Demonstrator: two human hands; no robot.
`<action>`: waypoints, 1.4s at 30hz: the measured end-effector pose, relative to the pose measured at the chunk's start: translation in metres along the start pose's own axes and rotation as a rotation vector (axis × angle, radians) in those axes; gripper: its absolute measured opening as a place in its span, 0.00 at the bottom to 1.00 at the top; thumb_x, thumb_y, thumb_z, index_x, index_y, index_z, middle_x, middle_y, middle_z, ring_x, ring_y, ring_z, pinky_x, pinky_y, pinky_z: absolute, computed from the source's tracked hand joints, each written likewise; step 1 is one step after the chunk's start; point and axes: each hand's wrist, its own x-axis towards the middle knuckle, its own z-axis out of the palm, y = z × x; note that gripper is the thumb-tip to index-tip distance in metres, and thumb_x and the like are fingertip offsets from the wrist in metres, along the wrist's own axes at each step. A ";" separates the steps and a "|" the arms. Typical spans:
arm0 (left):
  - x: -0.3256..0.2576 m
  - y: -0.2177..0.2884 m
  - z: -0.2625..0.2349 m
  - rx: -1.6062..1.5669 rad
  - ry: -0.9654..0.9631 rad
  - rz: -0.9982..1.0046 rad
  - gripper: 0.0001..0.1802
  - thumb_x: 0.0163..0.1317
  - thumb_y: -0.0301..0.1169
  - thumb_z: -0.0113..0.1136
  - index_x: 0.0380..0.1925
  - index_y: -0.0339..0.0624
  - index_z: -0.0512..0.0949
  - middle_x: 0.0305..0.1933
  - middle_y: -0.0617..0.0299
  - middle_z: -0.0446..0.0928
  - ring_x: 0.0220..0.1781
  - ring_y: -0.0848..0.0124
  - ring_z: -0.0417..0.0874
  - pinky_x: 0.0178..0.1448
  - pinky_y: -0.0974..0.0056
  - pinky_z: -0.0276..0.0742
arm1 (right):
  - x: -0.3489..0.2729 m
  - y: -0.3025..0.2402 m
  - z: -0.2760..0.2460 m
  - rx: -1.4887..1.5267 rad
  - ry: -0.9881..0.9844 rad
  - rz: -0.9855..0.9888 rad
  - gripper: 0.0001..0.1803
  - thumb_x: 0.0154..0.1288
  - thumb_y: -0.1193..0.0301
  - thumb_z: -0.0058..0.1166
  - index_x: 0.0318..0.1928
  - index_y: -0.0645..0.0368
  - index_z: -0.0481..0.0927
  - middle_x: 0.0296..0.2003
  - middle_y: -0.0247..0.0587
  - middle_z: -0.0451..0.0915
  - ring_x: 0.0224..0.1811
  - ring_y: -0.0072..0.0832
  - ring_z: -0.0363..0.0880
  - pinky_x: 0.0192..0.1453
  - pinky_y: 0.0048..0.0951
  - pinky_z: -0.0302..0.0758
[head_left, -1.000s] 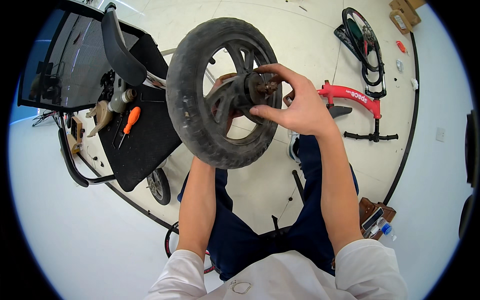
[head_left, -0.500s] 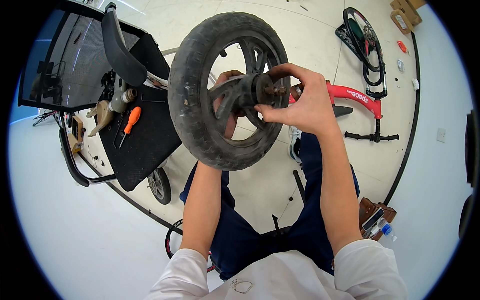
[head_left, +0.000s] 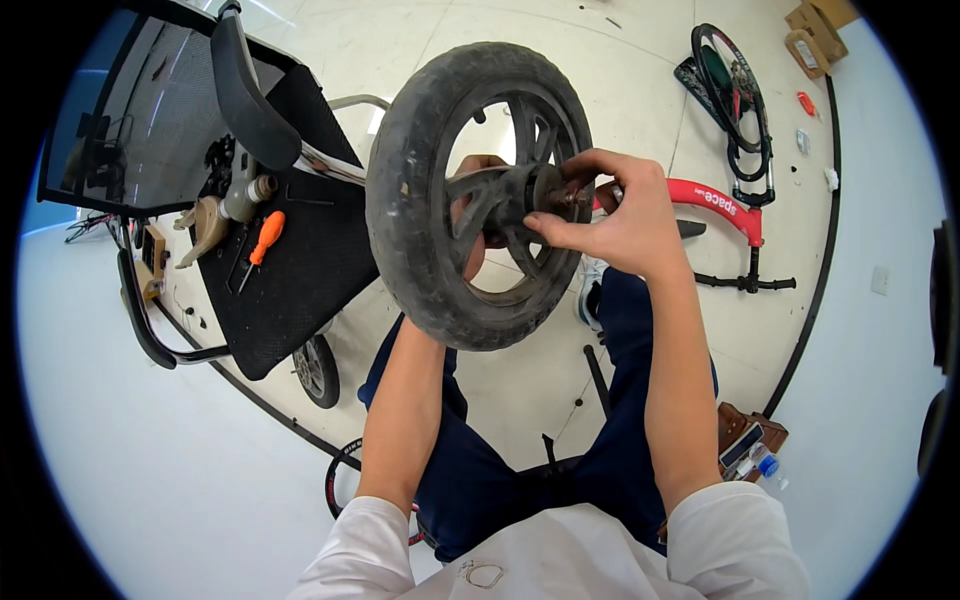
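Observation:
Over my lap I hold up a small black wheel with a worn, dusty tyre (head_left: 412, 215) and a spoked rim. My left hand (head_left: 474, 258) reaches behind it and grips near the hub, mostly hidden by spokes and tyre. From the right, my right hand (head_left: 625, 215) pinches a black round disc (head_left: 544, 192) on the hub's near end between thumb and fingers. A rusty threaded axle (head_left: 572, 199) sticks out of this disc inside the curve of my right hand.
At left, a black mesh chair (head_left: 290, 290) carries an orange-handled screwdriver (head_left: 266, 238), hex keys and metal parts. A red bike frame (head_left: 715, 200) lies on the floor at right. Beyond it is a larger wheel (head_left: 745, 100). A brown box (head_left: 755, 425) holds a phone and a bottle.
The wheel and both hands have shifted slightly right and down. My right hand has stayed closed around the hub's end.

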 end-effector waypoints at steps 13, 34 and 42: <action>0.002 -0.002 -0.009 -0.182 -0.023 -0.071 0.20 0.70 0.40 0.54 0.54 0.36 0.74 0.46 0.63 0.78 0.45 0.76 0.79 0.46 0.70 0.77 | 0.004 0.003 -0.006 0.136 -0.151 0.234 0.27 0.42 0.55 0.75 0.29 0.70 0.84 0.23 0.41 0.81 0.26 0.24 0.79 0.33 0.24 0.75; 0.019 0.003 -0.016 -0.192 -0.004 0.162 0.14 0.68 0.30 0.57 0.52 0.37 0.73 0.42 0.61 0.78 0.38 0.78 0.77 0.39 0.73 0.75 | 0.019 0.077 0.016 0.895 -0.026 0.553 0.19 0.68 0.63 0.55 0.54 0.60 0.77 0.41 0.34 0.80 0.41 0.21 0.79 0.44 0.26 0.76; 0.015 0.000 -0.026 -0.220 0.049 0.113 0.10 0.71 0.30 0.53 0.47 0.40 0.69 0.35 0.63 0.78 0.33 0.79 0.76 0.38 0.73 0.75 | 0.015 0.046 0.031 0.754 0.071 0.523 0.21 0.72 0.64 0.49 0.59 0.63 0.71 0.48 0.35 0.78 0.45 0.23 0.78 0.47 0.28 0.76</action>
